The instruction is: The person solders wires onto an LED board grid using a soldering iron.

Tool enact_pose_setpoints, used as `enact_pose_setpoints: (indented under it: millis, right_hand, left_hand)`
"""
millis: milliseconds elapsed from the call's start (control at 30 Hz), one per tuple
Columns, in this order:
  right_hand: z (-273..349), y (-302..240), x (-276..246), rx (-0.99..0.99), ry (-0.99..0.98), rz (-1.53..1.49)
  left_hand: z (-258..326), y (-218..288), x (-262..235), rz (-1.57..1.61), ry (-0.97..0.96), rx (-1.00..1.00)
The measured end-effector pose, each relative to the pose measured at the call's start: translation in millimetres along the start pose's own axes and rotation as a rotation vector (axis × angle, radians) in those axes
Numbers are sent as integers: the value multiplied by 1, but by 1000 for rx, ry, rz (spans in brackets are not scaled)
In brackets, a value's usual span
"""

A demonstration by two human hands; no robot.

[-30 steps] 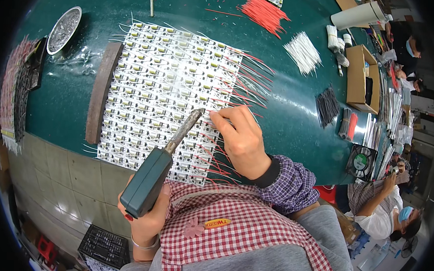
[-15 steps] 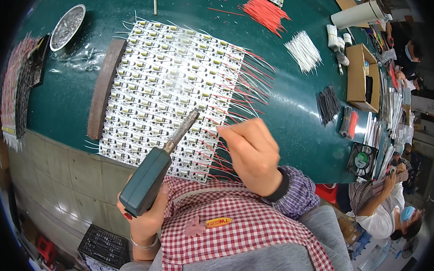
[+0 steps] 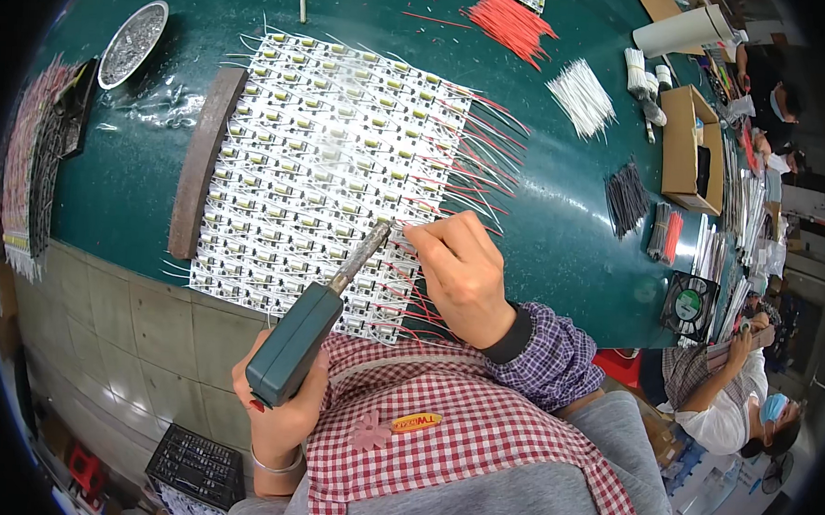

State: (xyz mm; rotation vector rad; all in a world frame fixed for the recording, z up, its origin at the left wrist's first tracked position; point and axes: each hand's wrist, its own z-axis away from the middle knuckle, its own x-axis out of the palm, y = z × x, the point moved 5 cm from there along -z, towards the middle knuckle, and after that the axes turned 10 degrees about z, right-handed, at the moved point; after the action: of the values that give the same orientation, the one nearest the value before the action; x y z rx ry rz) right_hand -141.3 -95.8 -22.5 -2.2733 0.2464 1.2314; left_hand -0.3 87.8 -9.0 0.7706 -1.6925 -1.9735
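A dark green soldering gun is gripped in my left hand, its metal barrel slanting up and away to the right. The tip meets or hovers just over a panel of small white circuit boards, close to my right fingertips. My right hand is pinched over the right part of the panel; whatever lies between the fingertips is too small to make out. Red and white wires stick out from the panel's right edge, some passing beside and under my right hand.
A brown bar lies along the panel's left side. Beyond it stands a metal bowl. Bundles of red wires, white wires and black wires lie to the right, near a cardboard box and a fan. Another person sits at right.
Both hands have shifted slightly away from me over the panel, the soldering gun also to the right and my right hand to the left. Tip and fingertips are now closer together.
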Motion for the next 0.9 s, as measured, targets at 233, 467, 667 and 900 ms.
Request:
enact_pose_setpoints:
  millis: [233,467,667,900]
  right_hand:
    - [0,0,0,0,-12,-2]
    - [1,0,0,-16,-17,2]
    - [3,1,1,-6,-22,14]
    - [3,0,1,5,4,2]
  left_hand:
    - [-5,7,4,-46,-36,55]
    - [2,3,2,-21,7,-31]
    - [11,-7,-5,-1,87,-76]
    - [15,-7,-5,17,101,-123]
